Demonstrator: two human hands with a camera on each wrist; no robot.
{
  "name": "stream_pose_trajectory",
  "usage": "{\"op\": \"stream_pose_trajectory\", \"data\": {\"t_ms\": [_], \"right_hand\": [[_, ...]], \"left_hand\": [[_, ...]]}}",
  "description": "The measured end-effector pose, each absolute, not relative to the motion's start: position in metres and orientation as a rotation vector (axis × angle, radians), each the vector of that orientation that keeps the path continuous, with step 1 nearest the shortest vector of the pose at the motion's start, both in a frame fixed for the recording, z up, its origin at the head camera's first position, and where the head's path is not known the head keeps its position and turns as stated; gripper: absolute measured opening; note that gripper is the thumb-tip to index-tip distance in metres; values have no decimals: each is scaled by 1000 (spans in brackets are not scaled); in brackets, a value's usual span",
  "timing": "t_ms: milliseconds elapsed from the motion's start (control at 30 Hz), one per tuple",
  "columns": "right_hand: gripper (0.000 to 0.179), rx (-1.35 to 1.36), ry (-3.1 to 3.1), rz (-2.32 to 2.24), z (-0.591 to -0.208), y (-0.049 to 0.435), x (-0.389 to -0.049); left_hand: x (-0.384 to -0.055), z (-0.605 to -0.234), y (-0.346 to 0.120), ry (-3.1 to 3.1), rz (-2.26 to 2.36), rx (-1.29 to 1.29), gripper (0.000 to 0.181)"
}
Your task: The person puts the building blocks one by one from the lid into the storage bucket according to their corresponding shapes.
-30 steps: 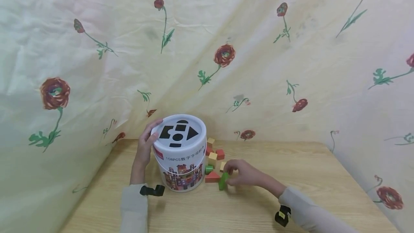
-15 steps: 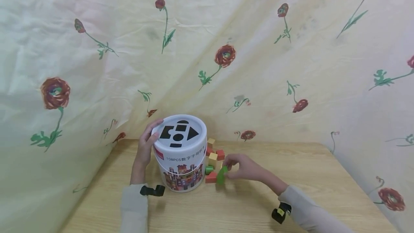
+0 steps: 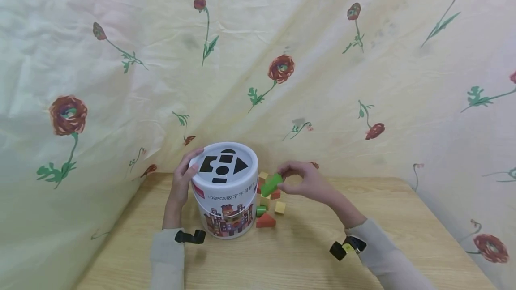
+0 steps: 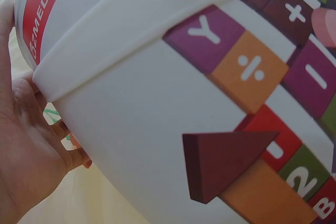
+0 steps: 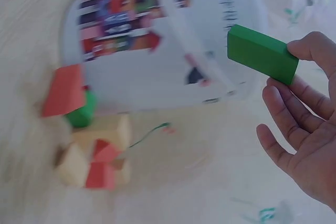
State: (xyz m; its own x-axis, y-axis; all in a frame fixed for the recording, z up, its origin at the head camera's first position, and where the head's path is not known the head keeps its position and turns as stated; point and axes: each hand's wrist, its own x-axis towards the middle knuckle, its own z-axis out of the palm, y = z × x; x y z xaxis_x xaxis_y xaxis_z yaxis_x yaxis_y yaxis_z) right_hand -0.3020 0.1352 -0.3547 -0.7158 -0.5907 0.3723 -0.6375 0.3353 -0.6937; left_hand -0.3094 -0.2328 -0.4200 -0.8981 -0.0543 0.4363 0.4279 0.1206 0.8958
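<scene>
A white cylindrical bucket (image 3: 223,196) stands upright, its lid (image 3: 205,179) cut with several shaped holes. My left hand (image 3: 182,182) holds its left side, thumb at the lid's rim and fingers round the far side. In the left wrist view, part of that hand (image 4: 31,145) shows beside the bucket wall (image 4: 121,129). My right hand (image 3: 308,182) pinches a green rectangular block (image 3: 271,185) between thumb and fingers, raised to the right of the bucket. The right wrist view shows the green block (image 5: 262,53) gripped at one end, its other end free.
Right of the bucket lie several loose blocks: a red triangle (image 3: 266,221), a green cylinder (image 3: 261,211), a yellow block (image 3: 280,208) and others partly hidden behind the held block. The wooden table (image 3: 363,218) meets a flowered cloth (image 3: 322,102) at its back edge.
My right hand has lifted the green block off the table, up and slightly left towards lid height, tilting it. The yellow block behind it now shows fully. My left hand and the bucket stay put.
</scene>
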Motion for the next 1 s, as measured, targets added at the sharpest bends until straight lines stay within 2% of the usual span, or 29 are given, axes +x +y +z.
{"op": "stream_pose_trajectory", "data": {"t_ms": [400,1000], "right_hand": [[32,1197,-2460,1447,-309,110,-304],[38,1414,-2465,1184,-295,65,-315]], "left_hand": [[-310,-422,-235,-2047,-1834,-361,49],[-314,-423,-235,-2030,-1842,-396,48]]}}
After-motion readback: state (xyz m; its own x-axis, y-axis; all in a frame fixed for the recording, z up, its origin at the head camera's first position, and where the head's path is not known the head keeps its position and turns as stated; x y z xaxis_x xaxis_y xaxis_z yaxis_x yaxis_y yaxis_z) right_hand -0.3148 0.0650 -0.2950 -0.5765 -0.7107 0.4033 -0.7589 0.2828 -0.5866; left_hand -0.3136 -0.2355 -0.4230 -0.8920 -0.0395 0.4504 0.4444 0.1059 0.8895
